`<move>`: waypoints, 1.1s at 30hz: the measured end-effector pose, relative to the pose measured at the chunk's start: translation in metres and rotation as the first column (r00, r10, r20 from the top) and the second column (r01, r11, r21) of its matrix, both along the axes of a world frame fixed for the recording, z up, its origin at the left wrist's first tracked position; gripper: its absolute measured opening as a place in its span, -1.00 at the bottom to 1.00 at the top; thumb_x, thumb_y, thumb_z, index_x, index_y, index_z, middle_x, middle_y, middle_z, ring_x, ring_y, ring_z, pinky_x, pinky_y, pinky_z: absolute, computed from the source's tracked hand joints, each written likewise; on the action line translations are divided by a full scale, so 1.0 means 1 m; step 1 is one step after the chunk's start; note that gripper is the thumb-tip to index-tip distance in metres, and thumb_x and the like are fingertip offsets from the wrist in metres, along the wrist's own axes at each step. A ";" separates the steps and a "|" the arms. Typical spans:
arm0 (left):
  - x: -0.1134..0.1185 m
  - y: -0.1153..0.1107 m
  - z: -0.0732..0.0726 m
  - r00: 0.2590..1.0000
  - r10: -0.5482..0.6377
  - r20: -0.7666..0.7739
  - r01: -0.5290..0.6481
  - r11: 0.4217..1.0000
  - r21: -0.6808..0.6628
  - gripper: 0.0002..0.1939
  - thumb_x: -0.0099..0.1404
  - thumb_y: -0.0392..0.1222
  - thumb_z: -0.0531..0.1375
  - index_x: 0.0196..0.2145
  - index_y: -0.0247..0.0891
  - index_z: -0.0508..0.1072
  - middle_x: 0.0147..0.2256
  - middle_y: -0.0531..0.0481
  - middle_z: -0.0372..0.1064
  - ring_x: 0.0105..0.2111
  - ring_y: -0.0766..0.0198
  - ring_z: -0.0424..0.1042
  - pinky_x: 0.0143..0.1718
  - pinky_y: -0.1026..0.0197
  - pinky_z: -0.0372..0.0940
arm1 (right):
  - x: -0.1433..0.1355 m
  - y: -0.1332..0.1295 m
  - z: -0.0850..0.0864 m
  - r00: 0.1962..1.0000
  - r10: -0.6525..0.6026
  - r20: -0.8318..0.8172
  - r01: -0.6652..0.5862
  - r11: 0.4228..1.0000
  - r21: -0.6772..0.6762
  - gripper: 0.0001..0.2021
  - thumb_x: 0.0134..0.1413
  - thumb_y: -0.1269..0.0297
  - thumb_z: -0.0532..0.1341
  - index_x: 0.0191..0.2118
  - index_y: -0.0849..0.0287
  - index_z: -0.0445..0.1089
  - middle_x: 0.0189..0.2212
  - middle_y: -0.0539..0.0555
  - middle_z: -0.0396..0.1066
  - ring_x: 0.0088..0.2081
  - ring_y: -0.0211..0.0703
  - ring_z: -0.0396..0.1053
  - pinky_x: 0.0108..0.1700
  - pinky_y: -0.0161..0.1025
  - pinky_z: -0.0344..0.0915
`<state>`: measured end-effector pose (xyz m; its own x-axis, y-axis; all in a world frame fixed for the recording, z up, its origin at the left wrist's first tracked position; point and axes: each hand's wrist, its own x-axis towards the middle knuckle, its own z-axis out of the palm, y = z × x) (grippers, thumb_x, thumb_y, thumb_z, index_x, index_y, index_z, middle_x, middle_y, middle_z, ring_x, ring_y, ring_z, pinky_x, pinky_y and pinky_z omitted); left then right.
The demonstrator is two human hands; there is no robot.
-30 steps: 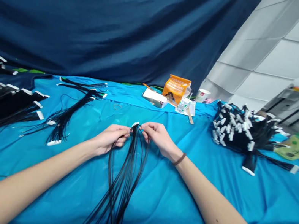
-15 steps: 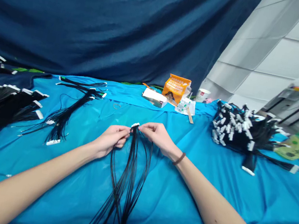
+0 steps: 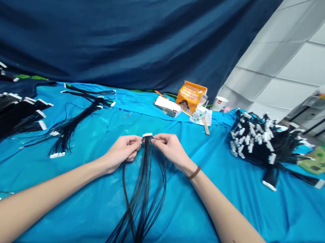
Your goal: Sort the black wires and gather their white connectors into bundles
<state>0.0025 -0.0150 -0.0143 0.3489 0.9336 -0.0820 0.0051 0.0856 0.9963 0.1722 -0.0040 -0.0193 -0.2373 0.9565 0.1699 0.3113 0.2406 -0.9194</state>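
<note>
A black wire harness (image 3: pixel 142 185) hangs from a white connector (image 3: pixel 147 135) in front of me, its wires fanning down toward the bottom edge, where a second white end partly shows. My left hand (image 3: pixel 124 150) pinches some wires just below and left of the connector. On the other side, my right hand (image 3: pixel 169 145) is closed on wires close to the connector's right end. Both sets of fingertips hide the exact spots they grip. Some wires bow outward from each hand.
Black harnesses with white connectors lie in a pile (image 3: pixel 2 118) at left, a smaller bunch (image 3: pixel 77 119) nearer, and a big heap (image 3: pixel 257 138) at right. Behind are an orange bag (image 3: pixel 190 97), a white box (image 3: pixel 167 106) and a paper cup (image 3: pixel 220 103). Blue cloth (image 3: pixel 197 211) covers the table.
The connector has turned slightly to show more of its face, and the hanging wires have swung a little right. Another person's hand at the far left has gone from view.
</note>
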 end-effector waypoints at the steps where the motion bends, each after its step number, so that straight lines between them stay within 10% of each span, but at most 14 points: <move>1: 0.000 0.000 0.000 1.000 0.006 -0.008 -0.006 1.000 0.008 -0.73 0.14 -0.17 0.12 -0.23 -0.40 0.34 -0.63 0.18 0.01 -0.74 0.57 -0.03 -0.72 0.41 -0.14 | 0.001 0.001 -0.001 0.999 0.005 0.032 -0.006 1.000 0.025 -0.74 -0.08 0.16 0.11 -0.42 0.29 0.37 -0.63 -0.09 0.16 -0.60 -0.41 -0.03 -0.57 -0.39 -0.11; 9: 0.002 -0.002 0.000 0.997 0.032 -0.070 -0.024 0.994 0.106 -0.70 0.15 -0.14 0.11 -0.21 -0.41 0.34 -0.66 0.19 0.04 -0.75 0.53 0.03 -0.72 0.40 -0.05 | 0.001 0.000 -0.002 0.989 0.039 0.139 -0.057 0.990 0.126 -0.88 -0.05 0.28 0.07 -0.44 0.22 0.26 -0.57 -0.07 0.22 -0.55 -0.37 0.13 -0.49 -0.39 0.06; 16: -0.001 -0.001 -0.002 0.993 0.044 -0.106 -0.027 0.987 0.160 -0.72 0.14 -0.12 0.11 -0.24 -0.38 0.33 -0.66 0.18 0.11 -0.75 0.52 0.10 -0.70 0.41 0.00 | -0.004 -0.006 0.006 0.970 0.145 -0.196 -0.183 0.964 -0.192 -0.87 -0.02 0.23 0.08 -0.41 0.19 0.16 -0.62 -0.08 0.26 -0.63 -0.33 0.24 -0.56 -0.38 0.16; 26: -0.002 0.003 -0.010 0.978 0.091 -0.189 -0.042 0.969 0.245 -0.70 0.15 -0.07 0.10 -0.24 -0.34 0.30 -0.66 0.18 0.15 -0.78 0.48 0.18 -0.73 0.41 0.05 | -0.006 -0.009 0.007 0.855 0.128 -0.502 -0.309 0.905 -0.294 -0.78 -0.09 0.22 0.20 -0.44 0.18 0.13 -0.66 -0.19 0.06 -0.68 -0.46 0.06 -0.64 -0.43 -0.05; 33: -0.004 0.004 -0.011 0.959 0.152 -0.238 -0.074 0.949 0.307 -0.70 0.12 -0.07 0.11 -0.24 -0.33 0.31 -0.66 0.16 0.20 -0.79 0.43 0.22 -0.75 0.40 0.07 | -0.003 -0.008 0.007 0.912 0.115 -0.395 -0.232 0.936 -0.264 -0.72 -0.10 0.12 0.24 -0.36 0.21 0.23 -0.67 -0.20 -0.02 -0.68 -0.51 -0.08 -0.64 -0.44 -0.19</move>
<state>-0.0015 -0.0112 -0.0249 0.2430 0.9615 0.1281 0.2699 -0.1938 0.9432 0.1695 -0.0118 -0.0127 -0.3807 0.9246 -0.0098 -0.0837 -0.0450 -0.9955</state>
